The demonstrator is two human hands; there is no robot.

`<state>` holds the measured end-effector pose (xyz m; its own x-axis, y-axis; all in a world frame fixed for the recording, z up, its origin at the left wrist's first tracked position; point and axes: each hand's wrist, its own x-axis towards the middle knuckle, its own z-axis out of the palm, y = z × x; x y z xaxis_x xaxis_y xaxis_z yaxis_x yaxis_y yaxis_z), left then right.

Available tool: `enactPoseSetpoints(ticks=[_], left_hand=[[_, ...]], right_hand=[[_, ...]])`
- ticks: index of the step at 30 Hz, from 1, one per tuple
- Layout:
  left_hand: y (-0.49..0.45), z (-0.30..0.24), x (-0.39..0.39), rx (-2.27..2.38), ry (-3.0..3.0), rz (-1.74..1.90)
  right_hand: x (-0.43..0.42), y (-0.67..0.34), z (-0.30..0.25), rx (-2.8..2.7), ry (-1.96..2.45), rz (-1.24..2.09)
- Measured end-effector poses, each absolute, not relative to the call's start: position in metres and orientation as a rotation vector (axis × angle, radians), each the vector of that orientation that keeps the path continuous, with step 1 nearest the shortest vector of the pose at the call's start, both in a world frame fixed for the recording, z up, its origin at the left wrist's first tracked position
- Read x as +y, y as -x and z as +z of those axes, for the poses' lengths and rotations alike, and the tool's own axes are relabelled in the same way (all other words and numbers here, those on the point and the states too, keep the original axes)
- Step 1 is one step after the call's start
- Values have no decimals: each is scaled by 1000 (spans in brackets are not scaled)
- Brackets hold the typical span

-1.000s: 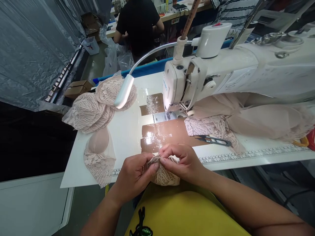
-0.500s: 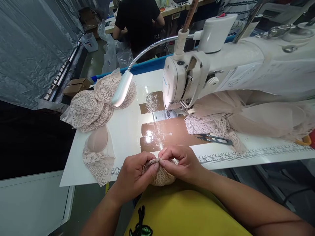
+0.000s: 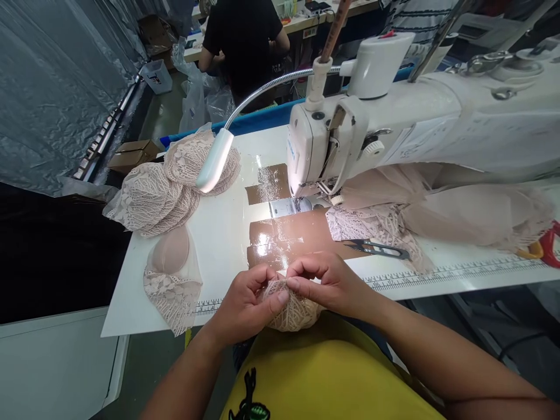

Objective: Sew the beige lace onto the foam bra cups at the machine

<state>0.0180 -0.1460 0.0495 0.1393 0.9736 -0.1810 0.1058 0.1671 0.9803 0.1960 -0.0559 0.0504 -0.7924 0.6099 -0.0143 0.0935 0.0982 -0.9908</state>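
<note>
Both my hands pinch a beige lace bra cup [image 3: 292,309] at the near edge of the white sewing table [image 3: 219,233]. My left hand [image 3: 245,303] grips its left side, thumb on top. My right hand [image 3: 326,283] pinches the upper edge with curled fingers. The cup hangs partly over the table edge above my yellow shirt. The white sewing machine [image 3: 394,128] stands behind, its needle area [image 3: 301,198] beyond my hands.
A stack of lace cups [image 3: 166,186] and a single padded cup [image 3: 172,274] lie at the left. Thread snips [image 3: 378,249] rest on lace fabric [image 3: 385,224] at the right. A gooseneck lamp [image 3: 214,160] hangs over the table. A person in black sits behind.
My hands have shifted slightly on the lace cup, working along its edge; the cup has turned a little. Everything else on the table stays put.
</note>
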Motion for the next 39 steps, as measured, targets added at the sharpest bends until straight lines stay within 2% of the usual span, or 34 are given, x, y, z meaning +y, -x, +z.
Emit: enactPoseSetpoints(ticks=[3, 8, 16, 20, 24, 26, 29, 30, 34, 39], left_hand=[[-16, 51, -142, 1078, -1061, 910], [-18, 55, -134, 1067, -1011, 858], [-36, 36, -123, 1094, -668, 1045], [-9, 55, -119, 1352, -670, 1235], [19, 82, -105, 1971, -1233, 1471], [14, 81, -88, 2179, -1695, 1287], [-16, 58, -53, 2158, -2193, 741], [-28, 47, -44, 2124, -2250, 551], [-70, 16, -30, 2026, -2297, 459], [-85, 38, -46, 2036, -2400, -58]], right_hand=[[-55, -200, 56, -1941, 716, 1785], [-53, -205, 62, -1894, 757, 1780], [-42, -206, 44, -1774, 766, 1904], [-27, -220, 40, -1790, 908, 1773], [-11, -244, 46, -1779, 1062, 1526], [-4, -250, 51, -1829, 1079, 1426], [7, -247, 59, -2040, 1069, 1275], [10, -244, 61, -2131, 1058, 1221], [20, -228, 56, -2460, 1077, 937], [16, -214, 34, -2797, 1044, 623]])
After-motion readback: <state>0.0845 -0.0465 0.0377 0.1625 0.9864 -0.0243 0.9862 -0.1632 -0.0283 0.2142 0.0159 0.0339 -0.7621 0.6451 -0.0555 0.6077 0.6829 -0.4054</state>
